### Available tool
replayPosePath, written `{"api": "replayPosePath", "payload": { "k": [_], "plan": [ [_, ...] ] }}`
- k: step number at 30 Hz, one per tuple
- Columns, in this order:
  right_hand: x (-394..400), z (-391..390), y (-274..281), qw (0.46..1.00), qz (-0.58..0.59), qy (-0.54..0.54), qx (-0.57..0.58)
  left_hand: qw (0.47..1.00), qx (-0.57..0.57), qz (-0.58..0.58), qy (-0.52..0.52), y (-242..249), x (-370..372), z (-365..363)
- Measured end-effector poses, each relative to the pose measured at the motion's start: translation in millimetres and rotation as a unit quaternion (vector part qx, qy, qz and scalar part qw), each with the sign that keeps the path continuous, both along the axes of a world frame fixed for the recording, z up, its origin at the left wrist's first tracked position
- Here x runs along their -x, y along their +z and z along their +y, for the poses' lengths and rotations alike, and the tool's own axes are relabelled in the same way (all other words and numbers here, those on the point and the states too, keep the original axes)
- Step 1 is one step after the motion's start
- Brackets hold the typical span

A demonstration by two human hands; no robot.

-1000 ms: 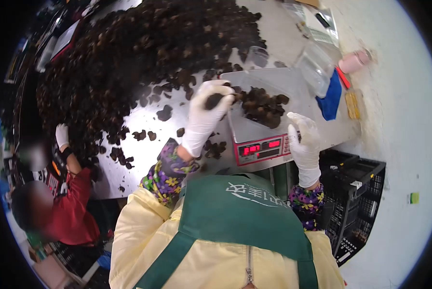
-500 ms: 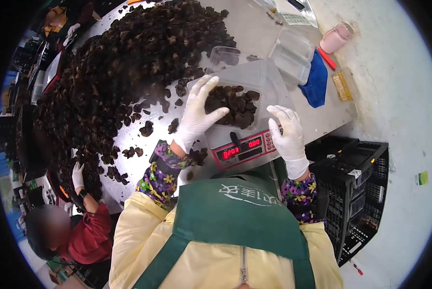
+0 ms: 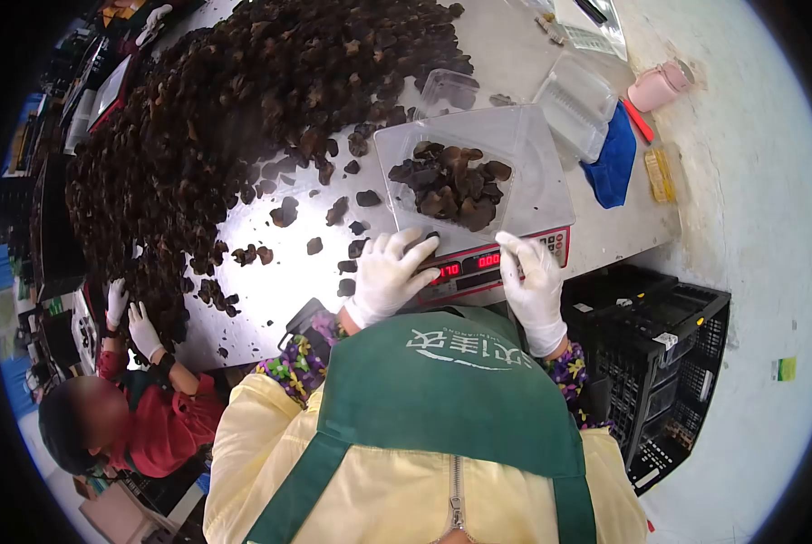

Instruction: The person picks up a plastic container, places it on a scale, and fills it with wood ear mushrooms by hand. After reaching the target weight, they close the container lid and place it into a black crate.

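Green apron (image 3: 451,399), pale yellow jacket (image 3: 397,494)

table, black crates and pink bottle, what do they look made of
The table looks like metal, probably stainless steel, from its grey sheen and bright glare. The black crates look like moulded plastic, given their slotted walls. The pink bottle is smooth with a slight shine; painted metal or plastic, unclear which.

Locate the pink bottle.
In the head view, the bottle is at the upper right, beside the wall, just past the red-handled tool and the blue cloth.
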State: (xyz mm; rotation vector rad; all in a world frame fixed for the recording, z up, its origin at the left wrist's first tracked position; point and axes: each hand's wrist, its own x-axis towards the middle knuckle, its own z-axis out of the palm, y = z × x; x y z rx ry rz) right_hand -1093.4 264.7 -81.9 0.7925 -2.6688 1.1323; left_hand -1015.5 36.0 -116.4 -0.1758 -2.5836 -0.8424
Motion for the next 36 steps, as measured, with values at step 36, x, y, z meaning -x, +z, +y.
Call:
{"api": "replayPosePath", "payload": {
  "k": [36],
  "plan": [
    [96,67,23,0.986,-0.115,-0.099,0.065,0.998,0.050,0.007,0.035,1,104,-17]
  ]
}}
